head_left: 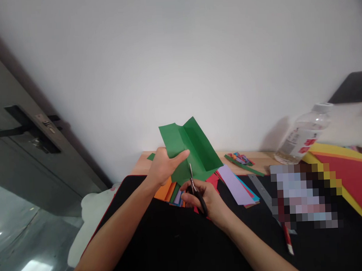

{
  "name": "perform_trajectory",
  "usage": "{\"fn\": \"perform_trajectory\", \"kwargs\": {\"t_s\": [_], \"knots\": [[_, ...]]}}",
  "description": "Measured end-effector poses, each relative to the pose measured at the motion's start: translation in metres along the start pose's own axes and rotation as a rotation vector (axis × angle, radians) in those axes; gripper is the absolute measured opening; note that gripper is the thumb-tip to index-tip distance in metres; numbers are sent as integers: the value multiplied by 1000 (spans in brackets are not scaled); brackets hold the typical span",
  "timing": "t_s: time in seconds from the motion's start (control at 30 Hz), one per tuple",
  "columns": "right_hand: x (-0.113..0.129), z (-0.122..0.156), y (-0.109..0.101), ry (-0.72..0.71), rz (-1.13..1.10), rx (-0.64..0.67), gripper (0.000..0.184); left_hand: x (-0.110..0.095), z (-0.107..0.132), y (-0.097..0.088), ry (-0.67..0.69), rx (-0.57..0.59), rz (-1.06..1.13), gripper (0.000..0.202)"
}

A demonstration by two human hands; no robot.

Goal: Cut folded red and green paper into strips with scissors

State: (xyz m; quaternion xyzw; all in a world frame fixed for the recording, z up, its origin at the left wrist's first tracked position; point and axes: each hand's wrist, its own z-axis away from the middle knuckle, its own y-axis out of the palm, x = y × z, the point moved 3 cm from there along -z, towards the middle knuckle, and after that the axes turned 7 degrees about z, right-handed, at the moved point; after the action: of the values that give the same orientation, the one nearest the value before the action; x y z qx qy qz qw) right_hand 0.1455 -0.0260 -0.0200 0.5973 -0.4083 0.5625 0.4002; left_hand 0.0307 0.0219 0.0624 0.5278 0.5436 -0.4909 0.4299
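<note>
My left hand [164,167] grips a creased sheet of green paper [201,150] by its left side, thumb lying across the front. The sheet is held up above the table, with fold lines running along it. In my right hand [209,196] is a pair of scissors [198,194] with black handles, its blades pointing up at the lower edge of the green paper. Whether the blades are apart is hard to make out. Beneath the paper lie colored paper pieces, among them orange paper [164,191] and a lilac strip [235,185].
A metal ruler [263,194] and a red pen-like tool [288,238] lie to the right on the black mat [168,248]. A clear bottle [304,136] stands by the wall, near red and yellow sheets [347,180]. Paper scraps [240,159] sit at the back. A door [27,130] is at left.
</note>
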Motion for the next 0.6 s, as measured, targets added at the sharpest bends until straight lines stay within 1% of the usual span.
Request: {"fn": "perform_trajectory", "kwargs": {"t_s": [0.13, 0.27, 0.6], "knots": [[-1, -1, -1, -3, 52, -8, 50, 1, 0, -1, 8, 6, -14, 34], [-2, -1, -1, -5, 73, -18, 50, 2, -1, -1, 4, -14, -35, 35], [0, 1, -1, 20, 68, -24, 49, 2, 0, -1, 38, 13, -7, 32]]}}
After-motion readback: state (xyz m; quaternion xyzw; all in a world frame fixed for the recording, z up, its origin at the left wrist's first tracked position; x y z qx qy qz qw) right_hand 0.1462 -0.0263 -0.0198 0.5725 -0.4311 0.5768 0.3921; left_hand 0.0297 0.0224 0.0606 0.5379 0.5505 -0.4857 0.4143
